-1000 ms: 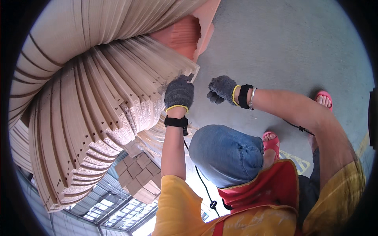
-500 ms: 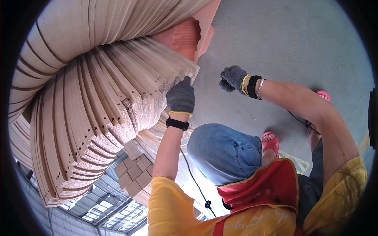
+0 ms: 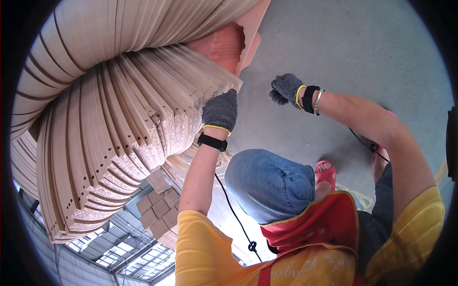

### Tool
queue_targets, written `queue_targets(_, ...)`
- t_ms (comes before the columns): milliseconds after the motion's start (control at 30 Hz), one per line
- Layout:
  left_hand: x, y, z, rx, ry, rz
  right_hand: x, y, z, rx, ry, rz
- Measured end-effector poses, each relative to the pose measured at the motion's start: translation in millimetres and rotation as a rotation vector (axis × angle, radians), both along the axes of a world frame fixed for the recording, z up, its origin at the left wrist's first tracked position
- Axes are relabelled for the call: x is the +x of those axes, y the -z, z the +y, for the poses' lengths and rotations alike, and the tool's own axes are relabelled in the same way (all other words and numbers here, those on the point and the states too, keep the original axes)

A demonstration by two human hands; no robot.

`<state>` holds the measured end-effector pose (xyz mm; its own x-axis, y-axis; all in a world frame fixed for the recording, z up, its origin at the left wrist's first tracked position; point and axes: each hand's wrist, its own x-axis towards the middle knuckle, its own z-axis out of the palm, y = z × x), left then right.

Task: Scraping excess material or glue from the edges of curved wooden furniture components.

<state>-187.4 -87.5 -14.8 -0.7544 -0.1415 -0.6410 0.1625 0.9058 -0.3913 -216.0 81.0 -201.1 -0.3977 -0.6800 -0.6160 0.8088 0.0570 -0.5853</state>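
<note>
A thick row of upright light-brown boards [image 3: 143, 109], with small drilled holes near their speckled raw edges, fills the left side. My left hand [image 3: 220, 110], in a dark grey knitted glove with a yellow cuff, is at the right end of this row. Its fingers are folded and touch the board edges; whatever they hold is hidden behind the glove. My right hand [image 3: 287, 90], in a matching glove, hangs over the grey floor, away from the boards. Its fingers are loosely bent, the thumb stands apart, and nothing shows between them.
More tightly packed boards [image 3: 95, 38] curve across the upper left. An orange-pink support [image 3: 222, 50] stands behind the row. Stacked brown blocks or cartons [image 3: 160, 209] are at the lower left. Grey floor [image 3: 334, 47] stretches right. A black cable [image 3: 232, 205] hangs beside my left arm.
My left hand's extended finger has folded in at the board edges. My right hand has shifted slightly up and right, still with nothing in it. The view has moved a little.
</note>
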Motion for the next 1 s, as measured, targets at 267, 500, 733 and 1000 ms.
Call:
queue_targets(267, -2.2, -6.4, 10.8, 0.030, 0.125, 0.041, -7.8, -10.1, -1.7, -0.107, 0.074, -0.118)
queue_targets(500, 108.7, 27.7, -36.8, 0.232, -0.254, -0.449, 1.6, -24.3, -17.8, -0.109, 0.082, -0.169)
queue_targets(733, 146.8, 40.5, -7.9, 0.134, -0.768, 0.041, 8.6, -9.9, -6.8, -0.073, 0.050, -0.227)
queue_targets(1000, 168.7, 52.4, 77.4, 0.207, -0.786, 0.335, 4.7, -32.6, -11.9, -0.343, 0.144, -0.223)
